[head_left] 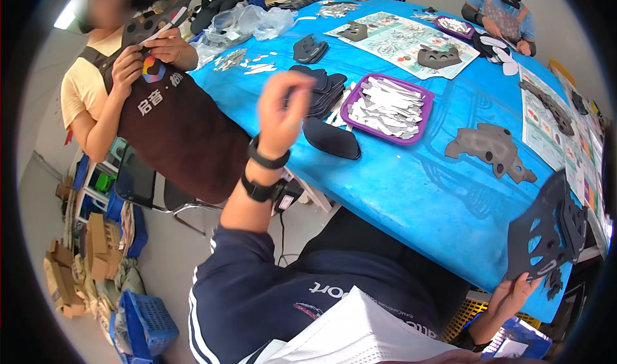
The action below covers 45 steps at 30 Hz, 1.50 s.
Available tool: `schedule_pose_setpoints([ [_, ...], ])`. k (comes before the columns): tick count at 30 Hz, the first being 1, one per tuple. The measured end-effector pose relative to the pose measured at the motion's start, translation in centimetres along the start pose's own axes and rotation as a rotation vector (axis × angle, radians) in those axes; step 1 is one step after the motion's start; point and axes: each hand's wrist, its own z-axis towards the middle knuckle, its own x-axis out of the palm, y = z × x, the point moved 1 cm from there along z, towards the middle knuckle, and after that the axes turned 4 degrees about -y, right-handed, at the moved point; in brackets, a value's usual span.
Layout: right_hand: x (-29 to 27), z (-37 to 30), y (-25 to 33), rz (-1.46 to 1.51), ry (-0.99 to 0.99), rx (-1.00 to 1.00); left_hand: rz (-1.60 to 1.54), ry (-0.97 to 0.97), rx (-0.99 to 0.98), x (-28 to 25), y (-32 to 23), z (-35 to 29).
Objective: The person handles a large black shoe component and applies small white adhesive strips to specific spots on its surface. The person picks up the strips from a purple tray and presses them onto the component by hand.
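Observation:
My right hand (514,296), low at the right table edge, grips the bottom of a dark foam pad (535,235) with several oval cutouts. Similar dark pieces (571,226) lie right beside that pad. My left hand (286,110) is raised over the near left part of the table, smeared by motion, and its fingers cannot be read clearly. Just beyond it sits a stack of dark pads (328,91). One smooth dark pad (332,139) lies at the table edge to its right. A purple basket (421,129) full of white and grey strips (389,107) stands farther right.
A blue cloth (392,184) covers the table. Grey shaped pieces (491,150) and printed sheets (385,26) lie on it. At left a person in a dark apron (183,126) holds a dark piece; others sit at the far side. A chair (151,190) stands left.

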Motion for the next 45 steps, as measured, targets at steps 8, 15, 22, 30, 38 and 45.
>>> schedule_pose_setpoints([
  [8, -1.6, -2.1, 2.5, -0.071, -0.139, -0.043, 0.252, 0.885, 0.221, 14.5, -2.5, 5.3],
  [15, -5.6, -4.1, 7.2, -0.140, -0.165, -0.212, 0.122, -0.360, 0.157, 2.8, 1.5, -0.6],
  [22, -8.7, -2.8, 7.5, -0.138, -0.100, -0.193, 1.839, -0.473, -0.797, -24.6, 11.4, -22.3],
  [30, -5.2, -2.0, 5.0, -0.084, -0.001, -0.165, 0.947, 1.219, -1.236, -31.7, 13.6, -20.8],
  [38, -2.1, -2.6, 5.2, -0.031, 0.133, -0.137, 0.166, 0.580, -0.189, -11.5, 2.5, -1.3],
  [45, -2.2, -4.0, 5.9, -0.052, 0.073, -0.155, 0.333, 0.639, 0.161, 0.7, -0.3, 2.4],
])
